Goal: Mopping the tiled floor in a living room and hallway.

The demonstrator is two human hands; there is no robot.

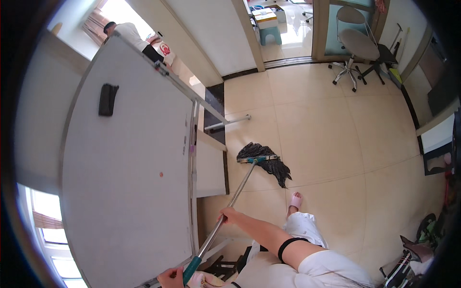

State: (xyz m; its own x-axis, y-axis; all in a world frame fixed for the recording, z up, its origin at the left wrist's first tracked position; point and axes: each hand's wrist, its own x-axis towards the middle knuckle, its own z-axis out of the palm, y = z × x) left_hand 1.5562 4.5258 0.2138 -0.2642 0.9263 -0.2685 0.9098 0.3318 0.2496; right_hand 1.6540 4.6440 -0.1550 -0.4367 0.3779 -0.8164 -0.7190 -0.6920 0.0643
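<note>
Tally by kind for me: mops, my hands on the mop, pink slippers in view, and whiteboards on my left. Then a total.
Mop: 1
Hands: 2, left hand and right hand
Pink slipper: 1
Whiteboard: 1
Total: 5

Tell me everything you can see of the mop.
The mop has a long, shiny, metal-looking pole with a teal grip at its near end, partly cut off by the picture's edge. A teal connector and pale clamp bar hold black strands, which lie spread on the beige tiled floor, trailing rightward. The pole slants up toward the person; the right hand grasps it midway, and the left hand is at the grip.
</note>
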